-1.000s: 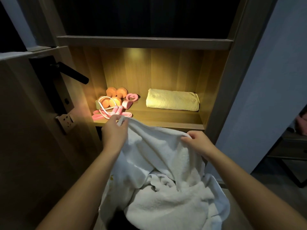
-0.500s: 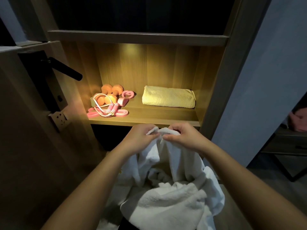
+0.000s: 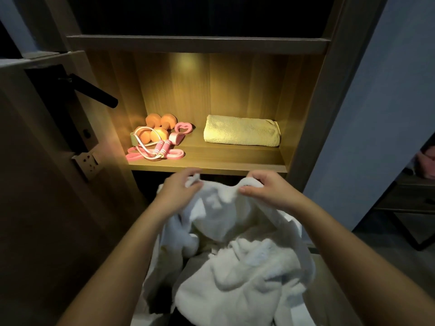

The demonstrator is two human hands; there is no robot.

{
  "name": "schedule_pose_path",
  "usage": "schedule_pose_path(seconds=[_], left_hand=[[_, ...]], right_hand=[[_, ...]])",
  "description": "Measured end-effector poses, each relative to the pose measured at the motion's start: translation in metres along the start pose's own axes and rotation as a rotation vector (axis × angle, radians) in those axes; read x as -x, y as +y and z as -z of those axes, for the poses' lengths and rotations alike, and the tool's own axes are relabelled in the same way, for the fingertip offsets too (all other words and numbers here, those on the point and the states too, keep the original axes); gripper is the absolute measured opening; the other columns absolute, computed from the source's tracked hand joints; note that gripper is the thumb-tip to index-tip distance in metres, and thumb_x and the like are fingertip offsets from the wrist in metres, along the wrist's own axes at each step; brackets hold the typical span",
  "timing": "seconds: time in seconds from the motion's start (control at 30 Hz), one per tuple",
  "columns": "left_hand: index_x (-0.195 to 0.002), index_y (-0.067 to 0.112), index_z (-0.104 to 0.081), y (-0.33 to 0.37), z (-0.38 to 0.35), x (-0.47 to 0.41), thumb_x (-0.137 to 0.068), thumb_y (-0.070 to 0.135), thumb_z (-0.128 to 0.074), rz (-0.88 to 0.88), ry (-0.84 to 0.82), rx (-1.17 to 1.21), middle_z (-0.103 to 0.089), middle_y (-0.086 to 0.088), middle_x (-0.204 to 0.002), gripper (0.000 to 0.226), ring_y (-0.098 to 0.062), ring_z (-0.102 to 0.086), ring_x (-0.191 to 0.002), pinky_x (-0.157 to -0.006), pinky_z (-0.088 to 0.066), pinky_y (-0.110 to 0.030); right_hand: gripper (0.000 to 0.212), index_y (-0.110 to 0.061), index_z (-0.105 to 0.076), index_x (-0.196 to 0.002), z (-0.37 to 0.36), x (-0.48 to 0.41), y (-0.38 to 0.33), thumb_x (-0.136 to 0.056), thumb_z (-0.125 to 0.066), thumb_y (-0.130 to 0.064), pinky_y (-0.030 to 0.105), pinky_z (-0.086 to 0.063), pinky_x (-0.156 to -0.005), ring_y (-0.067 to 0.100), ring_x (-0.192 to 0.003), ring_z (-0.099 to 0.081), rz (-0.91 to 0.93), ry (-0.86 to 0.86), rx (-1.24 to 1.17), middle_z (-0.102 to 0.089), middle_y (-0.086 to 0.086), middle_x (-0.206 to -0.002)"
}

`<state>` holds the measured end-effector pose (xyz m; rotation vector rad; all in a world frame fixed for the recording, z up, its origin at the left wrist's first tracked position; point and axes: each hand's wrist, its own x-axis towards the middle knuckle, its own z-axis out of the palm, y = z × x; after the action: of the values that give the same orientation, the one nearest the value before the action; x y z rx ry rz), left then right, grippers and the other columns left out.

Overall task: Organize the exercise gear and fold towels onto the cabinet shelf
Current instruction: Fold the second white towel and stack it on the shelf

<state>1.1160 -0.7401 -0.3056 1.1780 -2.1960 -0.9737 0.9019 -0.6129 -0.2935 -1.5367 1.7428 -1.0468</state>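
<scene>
both hands gripping white towel (image 3: 226,215) below lit shelf (image 3: 211,164): left hand (image 3: 180,188) fingers curling round left edge, right hand (image 3: 263,188) pinching right edge; rest hanging bunched.

Door: a brown door (image 3: 35,161) is standing open at the left.
Handle: a black lever handle (image 3: 94,91) is sticking out rightward from a black plate (image 3: 70,114).
Socket: a small brown plate with dark holes (image 3: 88,161) is sitting just below.
Wall: a blue-grey wall (image 3: 376,114) is filling the right side.
Side table: a dark side table (image 3: 409,196) is standing far right on slanted black legs (image 3: 409,234), carrying something pink (image 3: 426,165), too blurred to identify.
</scene>
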Motion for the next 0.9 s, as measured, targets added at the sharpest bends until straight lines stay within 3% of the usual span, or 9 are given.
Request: schedule_pose_path(seconds=[0.13,0.23,0.3,0.43,0.5,0.57,0.73,0.8,0.9], left_hand=[[-0.139,0.035,-0.050,0.023,-0.021,0.008,-0.097,0.028,-0.057,-0.242,-0.231,0.100,-0.056,0.007,-0.139,0.043,-0.009,-0.049,-0.127,-0.105,-0.039,-0.033],[-0.114,0.029,-0.068,0.028,-0.027,0.006,-0.098,0.026,-0.056,-0.253,-0.308,0.142,-0.069,0.006,-0.107,0.020,-0.014,-0.061,-0.105,-0.099,-0.047,-0.046],[-0.104,0.026,-0.068,0.025,-0.027,0.007,-0.098,0.025,-0.056,-0.273,-0.328,0.140,-0.067,0.007,-0.096,0.013,-0.015,-0.061,-0.097,-0.094,-0.048,-0.049],[-0.121,0.031,-0.062,0.027,-0.025,0.011,-0.098,0.023,-0.057,-0.288,-0.451,0.232,-0.066,0.012,-0.113,0.025,-0.005,-0.059,-0.109,-0.094,-0.047,-0.027],[-0.105,0.025,-0.064,0.027,-0.027,0.010,-0.097,0.023,-0.057,-0.293,-0.379,0.155,-0.066,0.006,-0.098,0.011,-0.012,-0.060,-0.096,-0.087,-0.048,-0.035],[-0.093,0.018,-0.064,0.025,-0.025,0.005,-0.096,0.023,-0.059,-0.248,-0.163,0.083,-0.062,0.002,-0.087,0.007,-0.021,-0.059,-0.088,-0.077,-0.045,-0.040],[-0.127,0.012,-0.059,0.010,0.017,-0.012,-0.099,0.024,-0.053,0.076,0.487,0.272,-0.055,0.008,-0.102,0.031,-0.014,-0.053,-0.093,-0.069,-0.037,-0.026],[-0.122,0.017,-0.061,0.004,0.030,-0.014,-0.099,0.026,-0.053,0.074,0.529,0.261,-0.055,0.009,-0.095,0.026,-0.012,-0.054,-0.088,-0.065,-0.038,-0.026],[-0.114,0.029,-0.063,0.012,0.028,-0.010,-0.098,0.027,-0.056,-0.043,0.335,0.218,-0.057,0.013,-0.105,0.018,-0.009,-0.053,-0.096,-0.067,-0.041,-0.024]], right_hand=[[0.010,-0.022,-0.067,-0.090,-0.004,-0.003,-0.017,-0.086,-0.073,-0.028,0.020,-0.049,-0.066,0.005,-0.076,-0.061,0.127,-0.057,0.087,-0.066,-0.008,-0.084],[0.011,-0.019,-0.066,-0.091,0.000,-0.001,-0.019,-0.086,-0.073,-0.026,0.020,-0.049,-0.065,0.005,-0.076,-0.061,0.138,-0.038,0.098,-0.065,-0.006,-0.085],[0.010,-0.020,-0.067,-0.091,0.003,0.001,-0.017,-0.085,-0.074,-0.025,0.023,-0.050,-0.066,0.008,-0.077,-0.061,0.125,-0.037,0.092,-0.066,-0.005,-0.086],[0.008,-0.020,-0.067,-0.089,0.001,0.001,-0.015,-0.085,-0.074,-0.020,0.023,-0.048,-0.065,0.007,-0.074,-0.059,0.137,-0.039,0.029,-0.066,-0.004,-0.083],[0.009,-0.019,-0.068,-0.091,-0.001,-0.001,-0.016,-0.085,-0.074,-0.022,0.020,-0.046,-0.062,0.005,-0.071,-0.057,0.142,-0.055,0.019,-0.065,-0.005,-0.081],[0.012,-0.019,-0.067,-0.092,0.000,-0.004,-0.014,-0.085,-0.074,-0.027,0.016,-0.043,-0.058,0.000,-0.066,-0.055,0.107,-0.061,0.046,-0.063,-0.008,-0.078],[0.018,-0.022,-0.065,-0.072,0.019,-0.003,0.012,-0.085,-0.075,-0.031,0.017,-0.039,-0.052,0.000,-0.053,-0.049,-0.045,0.025,0.134,-0.057,-0.013,-0.060],[0.021,-0.022,-0.063,-0.068,0.026,-0.001,0.021,-0.084,-0.076,-0.028,0.019,-0.038,-0.051,0.004,-0.054,-0.048,-0.095,0.105,0.079,-0.055,-0.011,-0.058],[0.023,-0.019,-0.058,-0.069,0.027,0.000,0.019,-0.085,-0.074,-0.025,0.022,-0.038,-0.052,0.008,-0.056,-0.047,-0.061,0.140,0.051,-0.054,-0.004,-0.062]])
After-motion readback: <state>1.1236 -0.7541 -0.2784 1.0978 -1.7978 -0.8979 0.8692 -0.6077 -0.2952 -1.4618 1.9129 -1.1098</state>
